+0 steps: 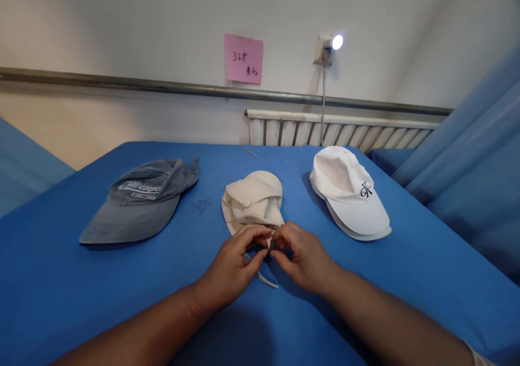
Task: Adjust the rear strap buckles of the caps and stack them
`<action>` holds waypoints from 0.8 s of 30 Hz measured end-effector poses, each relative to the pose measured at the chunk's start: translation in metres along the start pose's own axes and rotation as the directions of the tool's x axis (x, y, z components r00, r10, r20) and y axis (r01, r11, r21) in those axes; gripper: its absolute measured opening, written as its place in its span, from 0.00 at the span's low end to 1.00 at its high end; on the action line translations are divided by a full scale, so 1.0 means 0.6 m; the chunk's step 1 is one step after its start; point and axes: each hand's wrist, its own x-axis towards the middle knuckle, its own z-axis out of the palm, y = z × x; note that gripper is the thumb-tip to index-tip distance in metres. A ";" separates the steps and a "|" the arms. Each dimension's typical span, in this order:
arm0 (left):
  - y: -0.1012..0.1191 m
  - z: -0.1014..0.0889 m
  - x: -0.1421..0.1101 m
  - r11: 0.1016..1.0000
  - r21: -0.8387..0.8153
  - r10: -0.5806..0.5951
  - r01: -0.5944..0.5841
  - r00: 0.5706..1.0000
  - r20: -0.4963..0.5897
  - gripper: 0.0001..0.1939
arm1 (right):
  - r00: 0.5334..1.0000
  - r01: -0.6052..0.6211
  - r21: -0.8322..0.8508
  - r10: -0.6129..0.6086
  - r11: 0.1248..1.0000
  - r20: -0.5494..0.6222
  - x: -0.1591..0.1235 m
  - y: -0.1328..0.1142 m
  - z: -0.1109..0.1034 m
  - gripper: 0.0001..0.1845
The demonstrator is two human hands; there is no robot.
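Note:
A cream baseball cap (254, 195) lies in the middle of the blue surface, its back strap toward me. At that near end, my left hand (238, 263) pinches the strap (267, 281), whose loose tail curls down beneath the fingers. Fingertips almost touching it, my right hand (303, 255) is closed on a small dark metal buckle (273, 244) on the strap. Part of the buckle and strap is hidden by the fingers.
A grey-blue cap (142, 198) lies to the left, white caps (345, 187) stacked to the right. Behind the blue-covered table (101, 295) are a radiator (296, 128), a metal pipe (170, 87) and a plugged-in socket (323, 51). Blue curtains (471, 165) hang at the right.

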 end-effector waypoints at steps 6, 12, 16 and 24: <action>-0.001 -0.002 0.001 0.999 0.036 0.025 -0.025 1.000 0.006 0.18 | 0.999 -0.042 0.102 0.041 0.994 0.009 0.003 0.007 0.003 0.10; 0.000 -0.004 0.000 0.999 0.045 0.024 -0.026 0.999 0.028 0.16 | 1.000 -0.013 0.077 0.012 0.997 0.012 0.004 0.011 -0.004 0.10; -0.003 -0.006 -0.002 0.997 0.063 0.045 -0.049 0.996 0.074 0.17 | 0.999 0.014 -0.025 -0.013 1.000 0.029 0.000 0.004 -0.011 0.10; -0.003 -0.009 0.000 0.992 0.090 0.081 -0.088 0.994 0.073 0.18 | 0.999 0.028 -0.104 -0.024 0.994 0.039 -0.002 -0.002 -0.012 0.10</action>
